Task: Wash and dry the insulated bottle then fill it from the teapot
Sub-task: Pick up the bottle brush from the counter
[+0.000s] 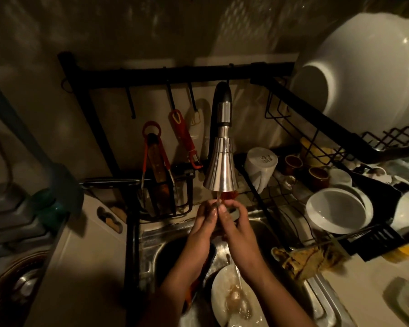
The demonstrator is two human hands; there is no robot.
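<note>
Your 2 hands, left hand and right hand, meet fingertip to fingertip under the conical steel faucet head; what they pinch, I cannot tell. No insulated bottle or teapot shows clearly.

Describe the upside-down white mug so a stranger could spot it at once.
Start at the silver cone-shaped faucet head over the steel sink. Just to its right, in the black wire dish rack, the white mug lies tilted, base up. Unlike the small brown cups beside it, its base carries a printed label.
</note>
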